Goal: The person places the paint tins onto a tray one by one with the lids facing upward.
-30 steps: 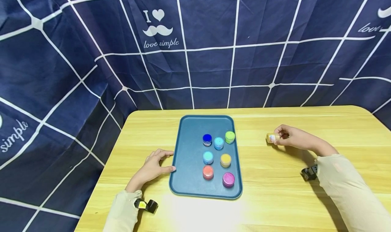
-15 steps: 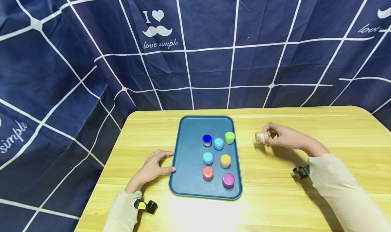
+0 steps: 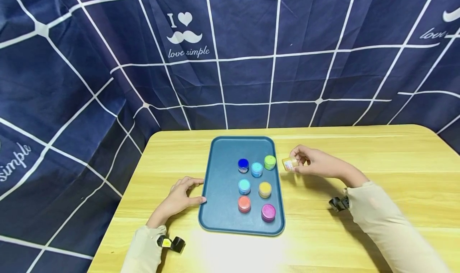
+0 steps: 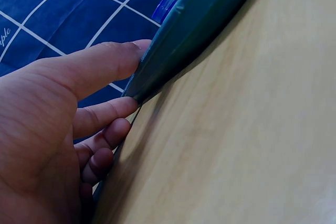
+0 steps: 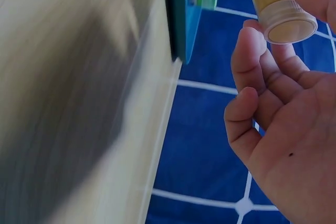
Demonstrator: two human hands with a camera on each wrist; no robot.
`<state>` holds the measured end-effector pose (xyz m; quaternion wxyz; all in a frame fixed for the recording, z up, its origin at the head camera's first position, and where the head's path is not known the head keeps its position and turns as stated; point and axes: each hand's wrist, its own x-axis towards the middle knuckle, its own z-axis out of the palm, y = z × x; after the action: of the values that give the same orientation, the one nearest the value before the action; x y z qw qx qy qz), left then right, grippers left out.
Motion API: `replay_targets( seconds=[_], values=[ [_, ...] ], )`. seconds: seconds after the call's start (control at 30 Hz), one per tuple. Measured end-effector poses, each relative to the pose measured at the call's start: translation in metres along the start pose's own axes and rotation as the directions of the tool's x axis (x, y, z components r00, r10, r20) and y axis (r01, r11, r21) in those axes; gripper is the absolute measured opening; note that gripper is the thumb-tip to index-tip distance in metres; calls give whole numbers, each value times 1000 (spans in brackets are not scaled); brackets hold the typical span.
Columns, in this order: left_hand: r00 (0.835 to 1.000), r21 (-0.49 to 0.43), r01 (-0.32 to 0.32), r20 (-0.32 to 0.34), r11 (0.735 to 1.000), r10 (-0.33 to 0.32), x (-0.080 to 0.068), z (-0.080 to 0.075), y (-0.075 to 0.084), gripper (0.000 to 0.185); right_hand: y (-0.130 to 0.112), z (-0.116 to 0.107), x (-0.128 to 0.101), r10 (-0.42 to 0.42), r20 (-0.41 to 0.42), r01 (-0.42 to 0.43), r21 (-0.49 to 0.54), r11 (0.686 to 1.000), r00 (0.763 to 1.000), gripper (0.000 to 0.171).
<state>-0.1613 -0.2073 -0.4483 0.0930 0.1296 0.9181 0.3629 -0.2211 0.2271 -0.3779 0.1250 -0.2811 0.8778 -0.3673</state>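
My right hand (image 3: 312, 162) pinches a small gold paint jar (image 3: 289, 164) between thumb and fingers, just off the right edge of a blue tray (image 3: 223, 221). The jar lies tilted on its side; the right wrist view shows its white label and one round end of the gold jar (image 5: 283, 11). The thumb and index finger of my left hand (image 3: 179, 197) touch the tray's left rim, also seen in the left wrist view. Jars on the tray include dark blue (image 3: 243, 165), light blue (image 3: 256, 169), green (image 3: 270, 162), yellow (image 3: 265, 189), red (image 3: 244, 204) and purple (image 3: 268, 212).
A second light blue jar (image 3: 244, 186) stands mid-tray. The tray lies on a light wooden table (image 3: 341, 225). Behind and to the left hangs a dark blue cloth (image 3: 244, 85) with white lines. Black wrist cameras (image 3: 339, 203) sit at both cuffs.
My right hand has carried the gold paint jar leftward across the table, close to the tray's right edge. My left hand and the jars on the tray stay where they were.
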Motion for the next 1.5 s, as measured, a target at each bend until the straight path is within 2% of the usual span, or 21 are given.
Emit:
replay_targets(
  seconds=[0.5,0.97,1.27,1.5],
  values=[
    [1000,4,-4,2,1000,4,0,0,-1,58,-18,20,17,-14,23,15,-29,999,1000,30],
    [1000,5,-4,-5,1000,4,0,1,-2,58,-12,30,23,-1,8,1,-62,998,1000,32],
    [1000,1,3,0,1000,-3,0,0,-1,58,-10,36,25,65,29,-63,-65,996,997,36],
    [1000,-3,6,4,1000,-6,0,0,0,58,-7,41,27,57,28,-54,-98,994,998,33]
  ],
)
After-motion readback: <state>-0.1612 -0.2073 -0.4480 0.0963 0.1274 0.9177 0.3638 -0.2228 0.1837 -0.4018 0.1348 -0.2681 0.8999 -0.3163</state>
